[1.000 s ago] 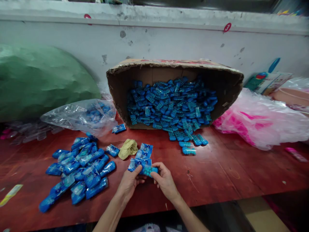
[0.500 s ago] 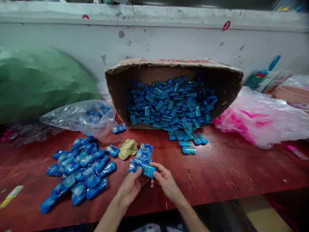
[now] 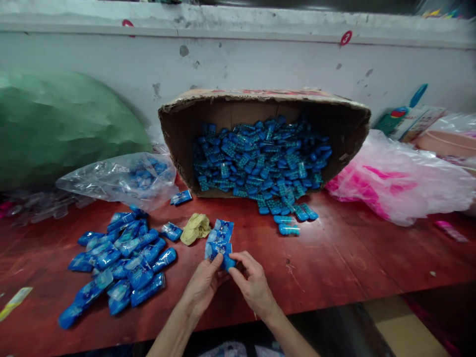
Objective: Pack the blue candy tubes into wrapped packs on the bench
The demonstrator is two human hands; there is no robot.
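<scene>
My left hand [image 3: 203,283] pinches a blue printed plastic sleeve [image 3: 213,249] between thumb and fingers. My right hand [image 3: 254,283] grips the end of a small blue capsule-shaped container [image 3: 228,263], most of which is inside or behind the sleeve. Just beyond my fingers, flat blue printed sleeves [image 3: 223,230] lie on the table. A crumpled yellowish cloth [image 3: 195,228] rests to their left. To the left of my hands is a heap of sleeved blue containers [image 3: 130,253].
A cardboard box [image 3: 174,148] on its side spills bare blue containers [image 3: 256,153] onto the red table [image 3: 334,258]. Left of it are a clear bag [image 3: 96,176] and a large green sack [image 3: 67,124]. Pink-and-white plastic bags [image 3: 405,178] lie at right.
The container has gone further into the sleeve; its dotted clear part showed before and is now mostly covered. Both hands remain close together in nearly the same place.
</scene>
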